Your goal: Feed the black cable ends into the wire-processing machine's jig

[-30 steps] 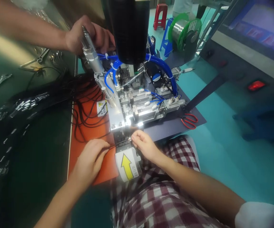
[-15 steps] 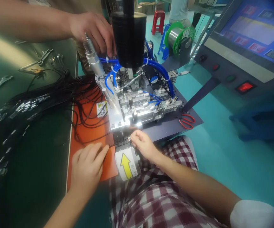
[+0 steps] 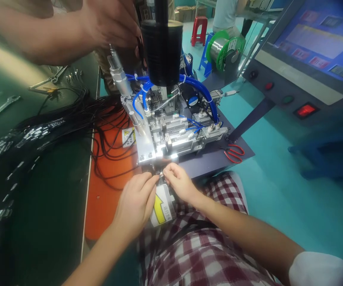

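My left hand [image 3: 135, 203] and my right hand [image 3: 179, 182] meet at the front of a small metal machine [image 3: 171, 131] with blue hoses. Both pinch a small metal connector [image 3: 160, 174] at the end of a thin black cable, just above a white block with a yellow arrow [image 3: 162, 208]. My left hand partly covers that block. Each hand has its fingers pressed together on the connector. Another person's hand [image 3: 112, 24] reaches in from the upper left to the machine's black cylinder [image 3: 162, 51].
A bundle of black cables [image 3: 40, 131] with metal ends lies on the dark bench at left, over an orange mat [image 3: 106, 186]. Red scissors [image 3: 234, 153] lie to the right of the machine. A control panel with a screen [image 3: 308, 51] stands at right. Wrenches [image 3: 1, 107] lie far left.
My left hand has moved right from the orange mat to the connector beside my right hand. The other person's hand rose from the silver cylinder towards the black cylinder's top.
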### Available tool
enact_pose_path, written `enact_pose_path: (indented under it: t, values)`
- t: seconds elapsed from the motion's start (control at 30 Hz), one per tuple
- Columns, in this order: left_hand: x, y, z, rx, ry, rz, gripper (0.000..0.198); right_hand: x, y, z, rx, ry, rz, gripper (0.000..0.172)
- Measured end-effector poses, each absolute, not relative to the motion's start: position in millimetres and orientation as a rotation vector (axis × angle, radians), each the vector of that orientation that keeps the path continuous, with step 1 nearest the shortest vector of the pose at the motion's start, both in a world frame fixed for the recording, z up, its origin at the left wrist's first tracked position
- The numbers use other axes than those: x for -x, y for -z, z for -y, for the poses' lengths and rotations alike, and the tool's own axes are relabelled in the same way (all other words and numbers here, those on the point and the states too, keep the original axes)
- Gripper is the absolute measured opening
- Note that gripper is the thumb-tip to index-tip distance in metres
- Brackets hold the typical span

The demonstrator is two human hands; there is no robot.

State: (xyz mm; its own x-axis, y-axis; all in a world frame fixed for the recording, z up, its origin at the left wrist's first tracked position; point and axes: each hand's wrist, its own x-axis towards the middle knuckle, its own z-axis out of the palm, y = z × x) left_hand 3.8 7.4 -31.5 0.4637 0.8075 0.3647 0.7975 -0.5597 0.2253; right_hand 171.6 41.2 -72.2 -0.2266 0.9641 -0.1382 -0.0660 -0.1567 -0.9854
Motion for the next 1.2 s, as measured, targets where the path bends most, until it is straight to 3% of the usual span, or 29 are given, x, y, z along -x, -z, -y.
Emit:
enact_pose_path:
  t: [0.33,0.73,1.07,1.2]
  values:
    - [-11,41,-10,-2.649,-0.658,-1.572,0.029,-176,64,-38,1.358,-1.12,1.596,0.022]
    - [38,30,7,-2.594,-0.753,-1.658,0.028,-197,85,-29,1.296,-1.567,1.147,0.038]
    - [77,46,10,-2.673,-0.82,-1.663,0.033,-190,78,-38,1.368,-1.543,1.208,0.028]
    - [78,46,15,-2.852,-0.689,-1.61,0.036,-186,73,-39,1.375,-1.547,1.231,0.028]
